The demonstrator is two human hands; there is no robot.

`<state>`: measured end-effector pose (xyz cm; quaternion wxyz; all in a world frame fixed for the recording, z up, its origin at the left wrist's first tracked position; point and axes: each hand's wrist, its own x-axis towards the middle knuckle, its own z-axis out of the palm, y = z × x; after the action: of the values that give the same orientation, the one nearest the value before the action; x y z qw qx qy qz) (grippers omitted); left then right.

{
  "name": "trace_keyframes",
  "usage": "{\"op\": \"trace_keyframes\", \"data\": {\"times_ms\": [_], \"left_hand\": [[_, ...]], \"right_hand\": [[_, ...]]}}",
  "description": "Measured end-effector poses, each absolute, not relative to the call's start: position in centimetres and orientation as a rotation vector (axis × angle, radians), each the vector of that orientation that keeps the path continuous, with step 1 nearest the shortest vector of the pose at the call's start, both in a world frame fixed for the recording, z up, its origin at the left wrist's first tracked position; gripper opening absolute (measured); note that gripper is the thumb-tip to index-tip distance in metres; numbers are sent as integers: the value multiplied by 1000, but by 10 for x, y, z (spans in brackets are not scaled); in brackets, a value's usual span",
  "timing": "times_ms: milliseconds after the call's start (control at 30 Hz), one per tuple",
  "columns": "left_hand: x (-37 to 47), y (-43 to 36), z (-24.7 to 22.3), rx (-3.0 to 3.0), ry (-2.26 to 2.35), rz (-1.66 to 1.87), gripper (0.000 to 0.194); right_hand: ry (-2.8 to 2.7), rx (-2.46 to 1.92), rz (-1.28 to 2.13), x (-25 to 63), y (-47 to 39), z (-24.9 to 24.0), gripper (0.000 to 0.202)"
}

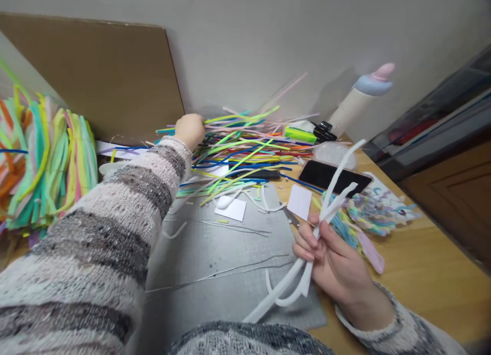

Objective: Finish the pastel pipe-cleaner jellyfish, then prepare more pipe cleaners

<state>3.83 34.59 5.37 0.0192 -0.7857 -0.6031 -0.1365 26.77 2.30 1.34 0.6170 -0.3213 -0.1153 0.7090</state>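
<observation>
My right hand, at the lower right, is closed around several white fuzzy stems that stick out above and below the fingers. Far forward, my left hand reaches to the left end of a pile of coloured stems by the wall; its fingers are hidden behind the back of the hand. Below the pile lies a grey mat with thin wires, loose white pieces and a white card. Scissors show partly beside my right hand.
Bundles of coloured stems fill the left side before a brown board. A black phone, a pastel fuzzy piece and a white bottle-shaped object with a pink tip are at the right. A second white card lies near the phone.
</observation>
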Motion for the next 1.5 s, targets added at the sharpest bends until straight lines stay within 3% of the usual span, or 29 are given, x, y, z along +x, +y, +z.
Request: {"op": "trace_keyframes", "data": {"times_ms": [133, 267, 433, 667, 800, 967, 1100, 1167, 1267, 1333, 1500], "left_hand": [[51, 321, 43, -2488, -1540, -618, 49], [69, 275, 30, -2951, -1194, -470, 21], [68, 230, 16, -3008, -1304, -82, 15], [53, 221, 2, -3120, -1250, -231, 14], [51, 222, 2, -3160, -1461, -143, 18], [42, 241, 24, -3287, -2195, -302, 30], [35, 244, 43, -3467, -2438, -475, 22], [34, 237, 47, -3521, -2321, -277, 20], [33, 224, 45, -3556, -1900, 427, 18], [32, 219, 42, -3442, -1790, 605, 19], [23, 228, 32, -2867, -1853, -18, 19]], "right_hand": [[-243, -730, 1644, 268, 23, 15, 13], [-194, -697, 1674, 270, 23, 14, 12], [-155, -683, 1683, 269, 25, 13, 8], [-156, -678, 1686, 269, 25, 15, 5], [-142, -690, 1693, 269, 24, 14, 5], [-123, -705, 1679, 269, 25, 14, 4], [-119, -718, 1690, 269, 25, 15, 6], [-126, -725, 1694, 269, 25, 15, 6], [-139, -750, 1684, 269, 25, 15, 4], [-137, -765, 1680, 269, 26, 15, 3], [-112, -772, 1686, 269, 26, 14, 4]]}}
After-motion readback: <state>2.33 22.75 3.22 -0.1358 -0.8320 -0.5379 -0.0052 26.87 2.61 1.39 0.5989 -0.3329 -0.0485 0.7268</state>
